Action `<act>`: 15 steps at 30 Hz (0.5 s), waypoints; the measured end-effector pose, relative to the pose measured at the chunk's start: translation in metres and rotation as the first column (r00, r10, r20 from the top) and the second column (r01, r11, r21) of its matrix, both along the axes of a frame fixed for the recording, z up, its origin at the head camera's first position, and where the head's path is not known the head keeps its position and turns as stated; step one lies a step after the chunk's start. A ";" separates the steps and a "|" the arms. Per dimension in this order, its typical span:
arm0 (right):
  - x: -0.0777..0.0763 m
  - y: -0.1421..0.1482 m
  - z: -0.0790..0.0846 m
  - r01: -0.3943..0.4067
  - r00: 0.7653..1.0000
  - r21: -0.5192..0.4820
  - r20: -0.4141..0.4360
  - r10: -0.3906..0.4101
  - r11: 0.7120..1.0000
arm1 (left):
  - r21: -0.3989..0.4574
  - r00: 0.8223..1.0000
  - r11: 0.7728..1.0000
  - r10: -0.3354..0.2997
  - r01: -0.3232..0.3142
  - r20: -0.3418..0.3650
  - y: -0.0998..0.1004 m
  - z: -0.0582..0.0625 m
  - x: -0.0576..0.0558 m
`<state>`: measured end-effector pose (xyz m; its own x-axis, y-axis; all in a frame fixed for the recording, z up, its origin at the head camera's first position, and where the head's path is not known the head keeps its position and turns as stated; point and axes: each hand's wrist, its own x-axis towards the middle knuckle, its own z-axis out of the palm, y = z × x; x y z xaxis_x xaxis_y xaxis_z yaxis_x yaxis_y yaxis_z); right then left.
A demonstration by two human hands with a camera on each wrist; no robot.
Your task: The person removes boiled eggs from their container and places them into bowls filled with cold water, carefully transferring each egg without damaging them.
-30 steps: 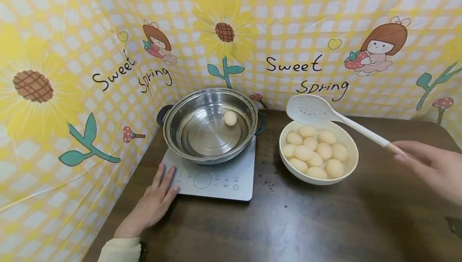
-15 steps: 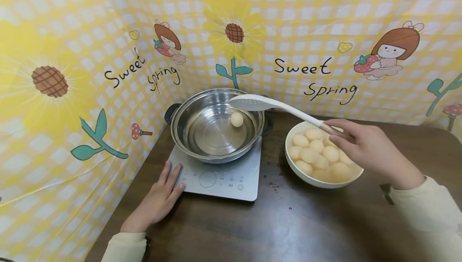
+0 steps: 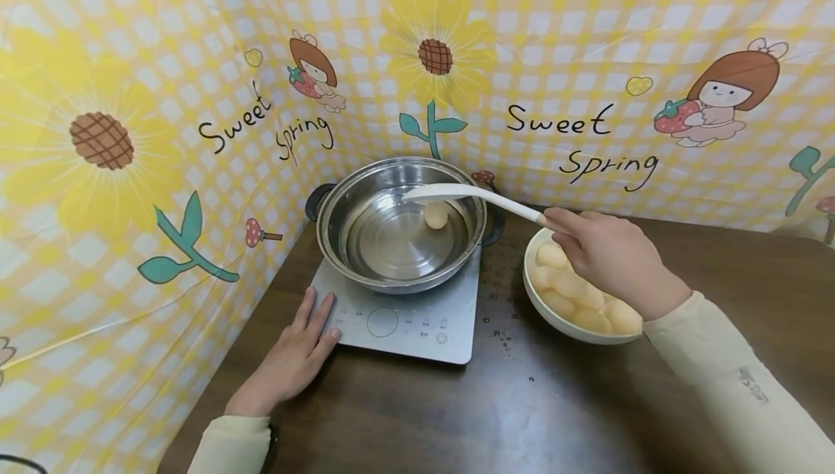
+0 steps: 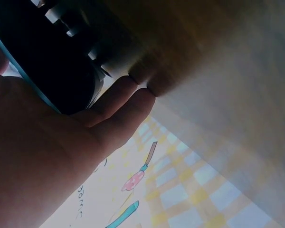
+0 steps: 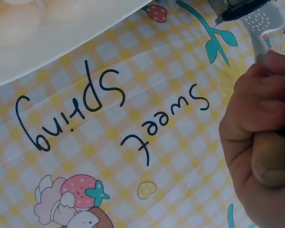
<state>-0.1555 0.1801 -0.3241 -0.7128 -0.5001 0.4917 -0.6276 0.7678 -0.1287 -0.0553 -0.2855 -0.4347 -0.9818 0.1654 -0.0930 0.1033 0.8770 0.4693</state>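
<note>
My right hand (image 3: 609,260) grips the handle of a white slotted spoon (image 3: 512,207); its curled fingers show in the right wrist view. The spoon's head hangs over the steel pot (image 3: 404,286), just above and partly in front of a lone egg (image 3: 436,217) in the water. Whether they touch I cannot tell. My left hand (image 3: 287,365) lies with straight fingers at the left edge of the induction cooker (image 3: 417,347), under the pot. Below my right hand stands a cream bowl (image 3: 544,311) of several eggs (image 3: 566,284), partly covered by the hand and sleeve.
Brown tabletop (image 3: 417,416) extends in front and to the right, with water drops between cooker and bowl. Yellow checked cloth (image 3: 561,25) hangs behind and at the left. The pot's black handles (image 3: 316,202) stick out sideways.
My right hand has moved left with the slotted spoon, from beside the bowl until the spoon's head came over the pot and down towards the egg. My left hand stays at the cooker's edge.
</note>
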 end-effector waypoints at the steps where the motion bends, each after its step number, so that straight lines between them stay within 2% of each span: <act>1: 0.000 -0.001 0.000 -0.003 1.000 0.007 0.019 0.003 1.000 | -0.002 1.000 1.000 -0.001 0.001 -0.002 0.000 0.001 0.000; 7: 0.002 -0.001 0.000 -0.061 0.993 0.037 0.100 0.058 0.997 | -0.007 1.000 1.000 -0.005 0.005 -0.010 0.002 0.003 0.000; 15: 0.006 0.003 0.000 -0.176 0.984 0.058 0.028 0.175 0.983 | -0.001 1.000 1.000 -0.002 0.002 0.002 0.001 0.001 0.000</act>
<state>-0.1496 0.1830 -0.3244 -0.6221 -0.6465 0.4418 -0.7506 0.6529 -0.1016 -0.0552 -0.2845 -0.4342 -0.9813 0.1674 -0.0954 0.1040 0.8770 0.4690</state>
